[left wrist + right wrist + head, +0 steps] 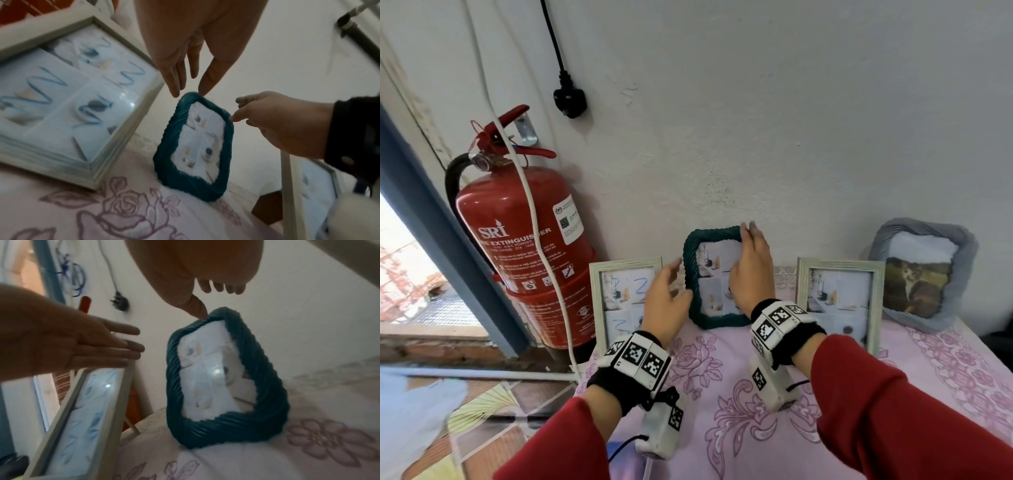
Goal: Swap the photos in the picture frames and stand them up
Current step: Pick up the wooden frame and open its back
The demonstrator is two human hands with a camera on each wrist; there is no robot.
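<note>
A teal rope-textured frame [693, 274] stands upright on the flowered cloth near the wall, holding a pale collage photo. My left hand [676, 284] hovers at its left edge with straight fingers; in the left wrist view its fingertips [174, 92] hang just over the top left corner. My right hand [746, 236] is at the top right corner, where the thumb tip [200, 314] touches the frame's top edge [224, 311] and the other fingers stay loose behind it. A white frame [625, 298] with a blue-scribbled photo stands to the left, another white frame [840, 305] to the right.
A grey ruffled frame [921, 270] with an animal photo leans on the wall at the far right. A red fire extinguisher [524, 246] stands off the table's left side, with a white cable across it. The pink flowered cloth [756, 428] covers the table up to the near edge.
</note>
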